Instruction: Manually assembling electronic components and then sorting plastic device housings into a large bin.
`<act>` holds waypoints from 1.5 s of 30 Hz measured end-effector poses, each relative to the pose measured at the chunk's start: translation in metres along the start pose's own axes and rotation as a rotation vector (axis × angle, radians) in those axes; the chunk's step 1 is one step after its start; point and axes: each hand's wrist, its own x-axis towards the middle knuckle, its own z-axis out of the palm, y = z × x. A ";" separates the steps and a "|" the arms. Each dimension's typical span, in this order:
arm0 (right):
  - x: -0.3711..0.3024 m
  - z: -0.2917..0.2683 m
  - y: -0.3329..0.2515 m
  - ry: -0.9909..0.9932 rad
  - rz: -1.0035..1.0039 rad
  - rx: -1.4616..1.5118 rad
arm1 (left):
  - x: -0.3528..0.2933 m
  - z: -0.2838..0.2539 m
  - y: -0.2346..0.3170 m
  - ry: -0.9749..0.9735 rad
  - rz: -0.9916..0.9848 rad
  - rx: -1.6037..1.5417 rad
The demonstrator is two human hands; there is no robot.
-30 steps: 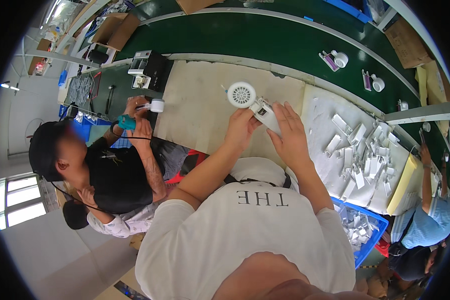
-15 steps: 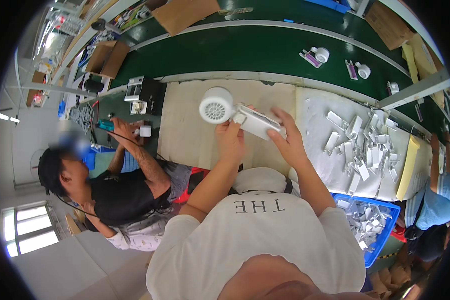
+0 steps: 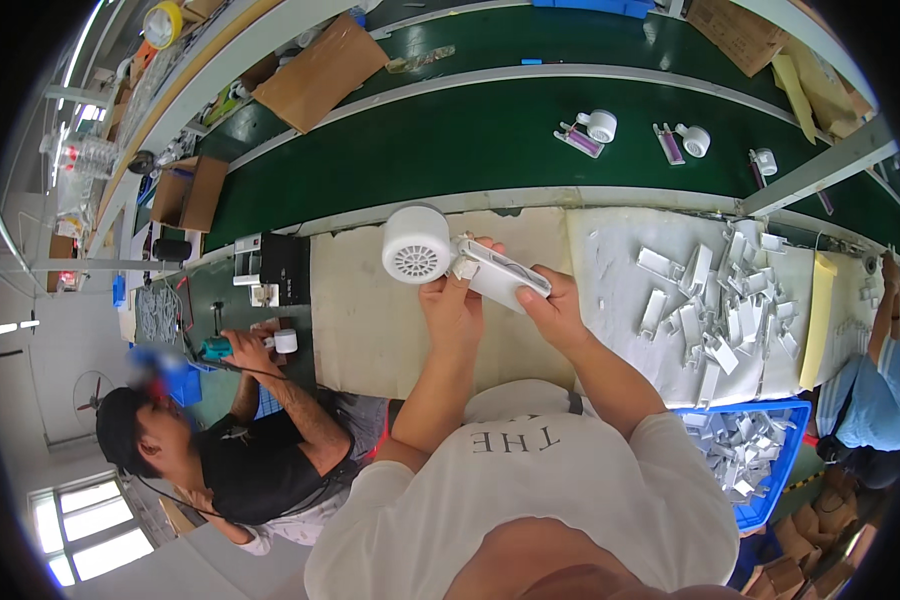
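Both my hands hold a white handheld fan [image 3: 417, 245] above the paper-covered bench. Its round head with a slotted grille points to the left, and its flat oblong handle [image 3: 507, 284] slants down to the right. My left hand [image 3: 454, 312] is closed around the handle near the neck, its thumb on the near side and fingertips showing behind. My right hand [image 3: 558, 310] grips the far right end of the handle, with the thumb pressed on its near face. A dark line runs along the handle's upper side; what lies inside is hidden.
White plastic shells [image 3: 735, 310] are heaped on the bench at right, with more in a blue bin [image 3: 799, 440] below. Fans with purple-faced handles [image 3: 598, 126] lie on the green conveyor [image 3: 370, 140]. At left, a co-worker [image 3: 270, 440] holds a teal power tool [image 3: 216, 347].
The fingers of my right hand, raised and spread before, have come down around the handle's end. My left hand keeps its grip. The whole view has shifted with my head.
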 end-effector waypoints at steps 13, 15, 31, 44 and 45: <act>0.041 0.011 -0.002 0.053 0.136 -0.133 | 0.041 -0.035 -0.020 0.144 -0.073 -0.213; 0.041 0.014 -0.008 0.087 0.142 -0.107 | 0.037 -0.034 -0.017 0.163 -0.059 -0.210; 0.035 0.004 -0.006 0.034 0.156 -0.299 | 0.028 -0.018 -0.009 0.185 -0.066 -0.031; 0.166 -0.148 0.185 0.490 0.124 -1.001 | 0.029 -0.323 0.018 0.532 -0.141 1.818; 0.180 -0.149 0.194 0.572 0.087 -1.209 | 0.027 -0.333 0.023 0.582 -0.182 1.861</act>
